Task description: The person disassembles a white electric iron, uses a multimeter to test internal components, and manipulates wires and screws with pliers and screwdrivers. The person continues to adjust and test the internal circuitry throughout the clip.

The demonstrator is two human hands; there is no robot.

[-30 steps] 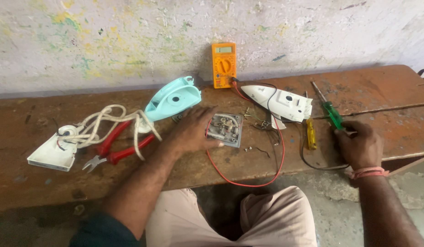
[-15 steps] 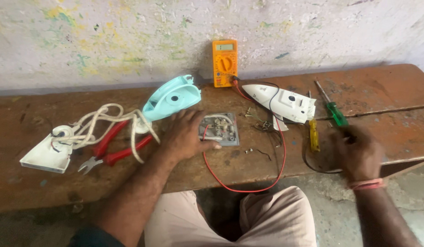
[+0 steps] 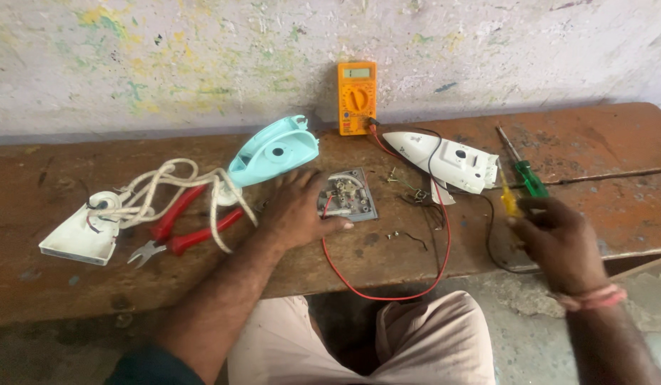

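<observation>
A person sits at a worn wooden table (image 3: 74,296) set against a paint-flecked wall, an iron in pieces across it. The left hand (image 3: 296,208) lies flat near the middle of the table, fingers spread and loose, its thumb touching the near edge of a grey plate (image 3: 353,194) studded with small parts. A red lead (image 3: 387,285) loops from the plate toward the near edge and back up to an orange meter (image 3: 356,97) propped against the wall at the far edge. The right hand (image 3: 559,241) hovers over the near right part of the table, fingers closed on a yellow screwdriver (image 3: 509,201) whose tip points to the far edge. Just beyond it lies a green screwdriver (image 3: 531,176), untouched. A white shell (image 3: 444,158) rests between the meter and the screwdrivers, a black lead (image 3: 436,192) crossing it. Left of the plate, a pale blue cover (image 3: 275,151) sits tilted near the far edge. Red pliers (image 3: 182,232) lie beside it under a tangle of white cord (image 3: 166,187), which runs to a white base (image 3: 79,237) near the table's left end.
</observation>
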